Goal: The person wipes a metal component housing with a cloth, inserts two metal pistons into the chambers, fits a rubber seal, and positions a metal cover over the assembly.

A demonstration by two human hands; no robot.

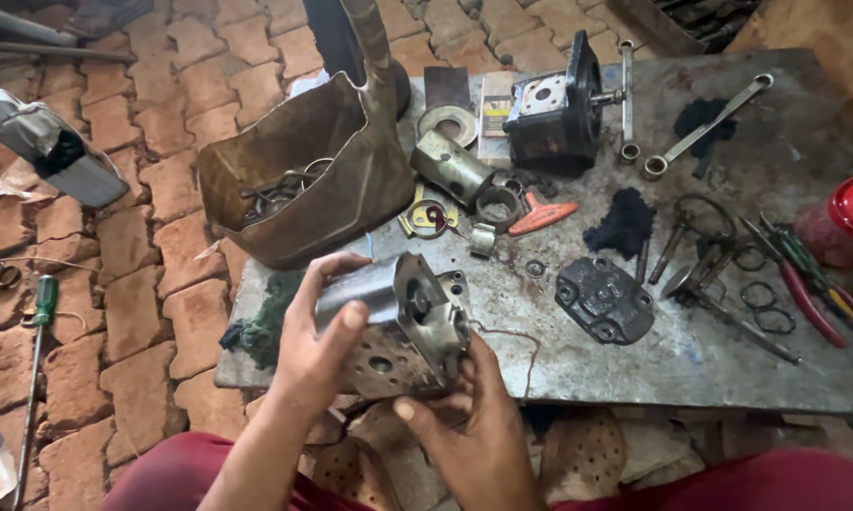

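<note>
Centrally, grey pump body (pixel 398 322) between left hand (pixel 318 345), right hand (pixel 474 431).

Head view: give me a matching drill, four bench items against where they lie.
Items:
1. grey metal pump housing
2. flat dark cast cover plate
3. orange plastic-handled tool
4. green-handled screwdriver

Places:
A. brick floor, left of the table
B. held in both hands
C. table centre, by a metal ring
D. table, right of the hands

Pairs: 1-B, 2-D, 3-C, 4-A
</note>
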